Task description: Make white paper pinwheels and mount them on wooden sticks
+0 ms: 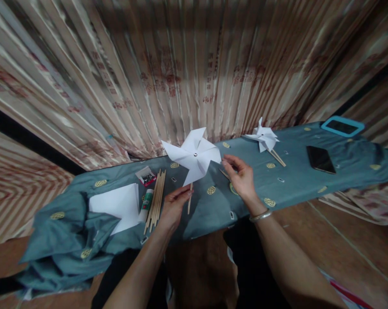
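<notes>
A white paper pinwheel (pixel 197 159) with a shiny round pin at its centre stands tilted over the table. My left hand (pixel 176 204) is closed round its thin wooden stick (pixel 189 201), just below the blades. At the right-hand blade, my right hand (pixel 240 174) has its fingers half curled and a little apart. Its fingertips are beside the blade's edge; whether they touch it is hard to tell. A thin pointed stick or pencil (pixel 224 173) lies on the cloth, partly hidden by that hand.
Left of me lie white paper sheets (pixel 116 204), a glue stick (pixel 146 204), several wooden sticks (pixel 155 201) and a small open box of dark pins (pixel 146 177). Rightward are a second pinwheel (pixel 263 137), a phone (pixel 320 159) and a blue-framed device (pixel 342 126). Patterned cloth (pixel 290 184) covers the table; curtains hang behind.
</notes>
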`<state>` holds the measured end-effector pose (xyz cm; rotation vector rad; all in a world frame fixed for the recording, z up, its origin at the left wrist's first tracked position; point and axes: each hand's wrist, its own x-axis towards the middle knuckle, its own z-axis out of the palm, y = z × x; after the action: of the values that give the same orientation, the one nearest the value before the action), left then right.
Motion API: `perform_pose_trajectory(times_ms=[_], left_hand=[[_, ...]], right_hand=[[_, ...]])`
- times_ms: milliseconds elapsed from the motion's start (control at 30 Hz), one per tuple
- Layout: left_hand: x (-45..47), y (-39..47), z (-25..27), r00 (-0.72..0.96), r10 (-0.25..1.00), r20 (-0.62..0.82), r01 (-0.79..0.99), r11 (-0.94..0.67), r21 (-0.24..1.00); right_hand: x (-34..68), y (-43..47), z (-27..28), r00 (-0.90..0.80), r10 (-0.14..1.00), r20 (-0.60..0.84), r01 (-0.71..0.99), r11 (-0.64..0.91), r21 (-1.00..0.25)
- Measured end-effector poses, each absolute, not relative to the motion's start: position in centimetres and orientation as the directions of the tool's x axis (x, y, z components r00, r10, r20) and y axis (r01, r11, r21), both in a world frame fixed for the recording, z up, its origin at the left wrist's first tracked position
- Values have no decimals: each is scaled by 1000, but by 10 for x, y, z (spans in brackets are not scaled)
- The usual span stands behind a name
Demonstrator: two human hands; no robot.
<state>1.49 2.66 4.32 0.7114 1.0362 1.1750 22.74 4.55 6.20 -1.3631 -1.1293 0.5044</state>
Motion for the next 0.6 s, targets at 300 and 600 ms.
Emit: perform_pose_trajectory(times_ms=[300, 600], left_hand=[[14, 27, 42, 49, 968, -247, -386, 246, 889], [14, 28, 42, 33, 968, -250, -395, 243, 886]], right_hand=[[219, 47, 59, 398, 890, 225, 156, 175, -972], [206, 39, 68, 343, 907, 243, 153, 202, -967]])
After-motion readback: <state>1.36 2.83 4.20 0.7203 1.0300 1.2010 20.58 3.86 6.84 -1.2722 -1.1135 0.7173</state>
